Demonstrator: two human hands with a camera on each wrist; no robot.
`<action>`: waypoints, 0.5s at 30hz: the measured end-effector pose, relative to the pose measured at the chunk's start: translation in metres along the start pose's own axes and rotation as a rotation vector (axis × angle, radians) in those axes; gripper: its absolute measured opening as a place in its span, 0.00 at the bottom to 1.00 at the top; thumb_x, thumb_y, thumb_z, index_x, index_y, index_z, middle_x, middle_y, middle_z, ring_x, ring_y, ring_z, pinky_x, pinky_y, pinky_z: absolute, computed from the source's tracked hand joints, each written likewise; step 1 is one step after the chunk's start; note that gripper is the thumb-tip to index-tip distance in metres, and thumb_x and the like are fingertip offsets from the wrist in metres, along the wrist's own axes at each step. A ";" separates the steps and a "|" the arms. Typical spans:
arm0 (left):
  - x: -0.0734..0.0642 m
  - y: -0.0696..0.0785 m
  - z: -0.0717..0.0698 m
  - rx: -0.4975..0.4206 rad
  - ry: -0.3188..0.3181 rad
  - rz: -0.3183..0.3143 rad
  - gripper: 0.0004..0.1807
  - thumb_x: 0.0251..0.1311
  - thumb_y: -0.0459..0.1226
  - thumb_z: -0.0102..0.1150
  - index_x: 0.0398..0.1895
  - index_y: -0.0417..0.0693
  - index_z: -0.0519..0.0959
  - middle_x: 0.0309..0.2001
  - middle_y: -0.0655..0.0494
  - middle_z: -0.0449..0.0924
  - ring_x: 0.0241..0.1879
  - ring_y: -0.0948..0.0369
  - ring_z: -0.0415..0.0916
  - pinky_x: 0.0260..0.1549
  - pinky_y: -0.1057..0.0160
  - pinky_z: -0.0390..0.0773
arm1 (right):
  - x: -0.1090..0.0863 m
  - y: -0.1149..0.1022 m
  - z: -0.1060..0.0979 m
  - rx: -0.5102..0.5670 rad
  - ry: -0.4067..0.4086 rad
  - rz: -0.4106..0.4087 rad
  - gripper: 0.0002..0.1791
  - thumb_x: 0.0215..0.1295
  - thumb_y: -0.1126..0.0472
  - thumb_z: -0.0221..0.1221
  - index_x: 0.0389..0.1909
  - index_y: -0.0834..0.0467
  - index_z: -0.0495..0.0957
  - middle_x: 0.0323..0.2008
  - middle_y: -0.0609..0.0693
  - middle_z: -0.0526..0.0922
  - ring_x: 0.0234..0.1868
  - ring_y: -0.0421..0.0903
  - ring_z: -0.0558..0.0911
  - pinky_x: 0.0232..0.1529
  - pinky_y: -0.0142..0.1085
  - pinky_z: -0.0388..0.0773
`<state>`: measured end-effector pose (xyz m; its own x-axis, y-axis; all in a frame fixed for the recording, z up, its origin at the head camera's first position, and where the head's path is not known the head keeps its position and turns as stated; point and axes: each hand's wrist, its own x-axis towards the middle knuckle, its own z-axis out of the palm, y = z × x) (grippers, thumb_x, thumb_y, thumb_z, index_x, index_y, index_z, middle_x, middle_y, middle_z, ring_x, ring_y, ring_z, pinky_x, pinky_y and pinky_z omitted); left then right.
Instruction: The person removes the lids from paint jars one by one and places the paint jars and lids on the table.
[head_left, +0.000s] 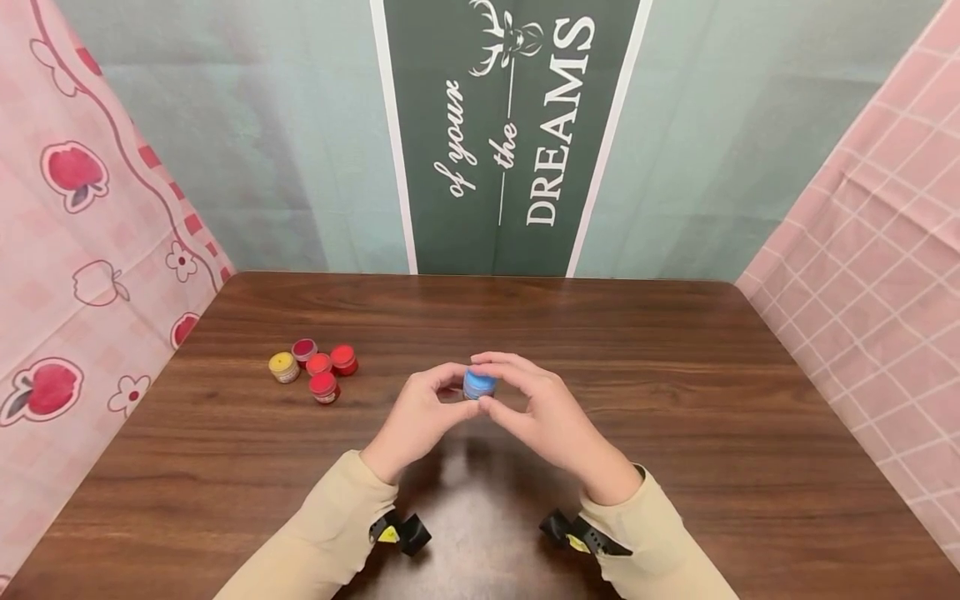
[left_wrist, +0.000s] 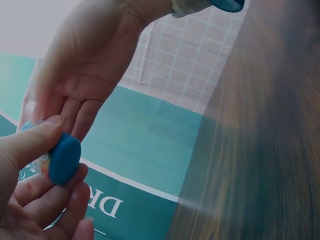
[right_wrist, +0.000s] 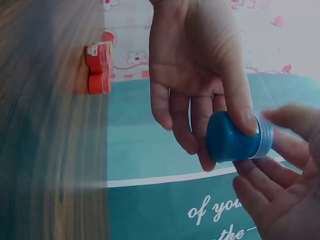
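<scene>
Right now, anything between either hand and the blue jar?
Nothing visible. The left hand already grips the blue jar; the right hand is right at its clear lid, contact unclear. The five other jars stand off to the left.

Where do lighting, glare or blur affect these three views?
Head: bright and mostly sharp, with pale glare on the near part of the tabletop; left wrist: dimmer, with a soft haze toward the upper left; right wrist: also dim, the thumb tip of the right hand blurred, while the blue jar looks clearer.
</scene>
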<state>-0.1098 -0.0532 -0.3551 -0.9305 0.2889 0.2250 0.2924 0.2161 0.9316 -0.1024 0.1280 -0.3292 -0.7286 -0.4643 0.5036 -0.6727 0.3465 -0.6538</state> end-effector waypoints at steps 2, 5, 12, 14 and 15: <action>0.000 0.000 0.000 0.007 0.001 0.004 0.16 0.50 0.36 0.69 0.44 0.44 0.80 0.39 0.56 0.81 0.41 0.61 0.77 0.46 0.57 0.76 | 0.000 0.000 0.002 0.000 0.024 0.019 0.19 0.53 0.63 0.68 0.47 0.58 0.78 0.55 0.48 0.75 0.54 0.44 0.75 0.52 0.40 0.73; -0.001 0.001 0.002 0.012 0.000 0.007 0.16 0.50 0.36 0.68 0.44 0.44 0.80 0.40 0.56 0.81 0.42 0.60 0.76 0.46 0.56 0.75 | 0.001 -0.001 0.006 -0.019 0.073 0.061 0.22 0.50 0.60 0.70 0.46 0.58 0.76 0.52 0.48 0.74 0.50 0.42 0.76 0.48 0.39 0.76; -0.001 0.002 0.004 0.004 -0.012 0.010 0.14 0.50 0.34 0.67 0.42 0.45 0.80 0.39 0.58 0.81 0.41 0.62 0.76 0.46 0.56 0.75 | 0.001 0.000 0.014 -0.078 0.175 0.068 0.20 0.47 0.61 0.71 0.43 0.61 0.79 0.37 0.47 0.74 0.37 0.40 0.77 0.39 0.37 0.78; -0.001 0.001 0.004 0.006 0.000 0.011 0.14 0.50 0.34 0.67 0.42 0.44 0.80 0.39 0.57 0.81 0.41 0.61 0.76 0.47 0.55 0.74 | 0.001 0.000 0.013 -0.078 0.174 0.058 0.21 0.48 0.63 0.71 0.45 0.62 0.80 0.37 0.47 0.75 0.38 0.40 0.78 0.40 0.36 0.78; 0.000 0.000 0.004 0.005 0.006 0.013 0.15 0.50 0.34 0.68 0.42 0.44 0.80 0.39 0.56 0.81 0.41 0.61 0.76 0.47 0.54 0.74 | 0.001 0.000 0.012 -0.079 0.167 0.052 0.22 0.48 0.63 0.70 0.47 0.62 0.80 0.38 0.47 0.76 0.38 0.40 0.78 0.40 0.36 0.78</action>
<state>-0.1087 -0.0495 -0.3560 -0.9279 0.2859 0.2393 0.3058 0.2165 0.9271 -0.1016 0.1177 -0.3354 -0.7696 -0.3047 0.5611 -0.6367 0.4324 -0.6384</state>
